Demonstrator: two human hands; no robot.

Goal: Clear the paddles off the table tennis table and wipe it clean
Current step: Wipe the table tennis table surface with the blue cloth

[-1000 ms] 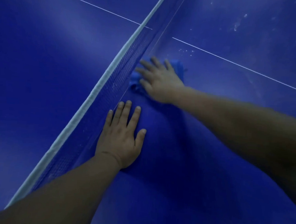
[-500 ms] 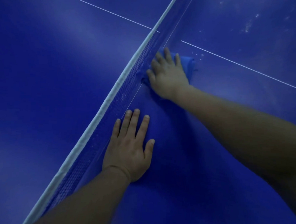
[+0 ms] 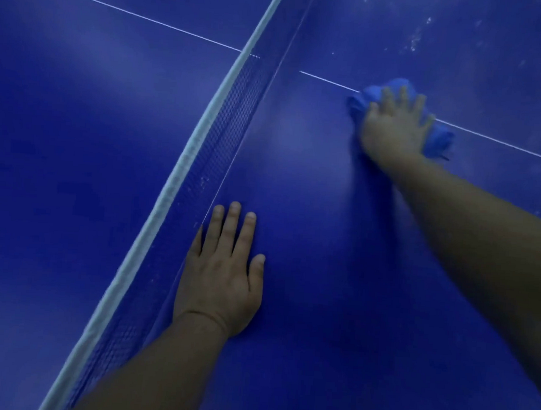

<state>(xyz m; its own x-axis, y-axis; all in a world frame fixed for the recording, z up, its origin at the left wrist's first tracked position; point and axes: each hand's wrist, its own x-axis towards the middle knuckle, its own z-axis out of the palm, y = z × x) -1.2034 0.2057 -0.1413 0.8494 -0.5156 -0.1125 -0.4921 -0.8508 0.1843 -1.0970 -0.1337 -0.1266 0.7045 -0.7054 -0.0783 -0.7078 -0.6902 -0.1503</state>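
The blue table tennis table fills the view. A crumpled blue cloth lies on the white centre line, and my right hand presses flat on it with straight, spread fingers; that hand is blurred. Beside the net, my left hand rests palm down on the table with its fingers straight. No paddle is in view.
The net with its white top band runs diagonally from the lower left to the top middle. The white centre line crosses the table. White specks and smears dot the surface at the upper right.
My right hand has slid the cloth away from the net, to the right along the centre line. My left hand stays flat in the same place by the net.
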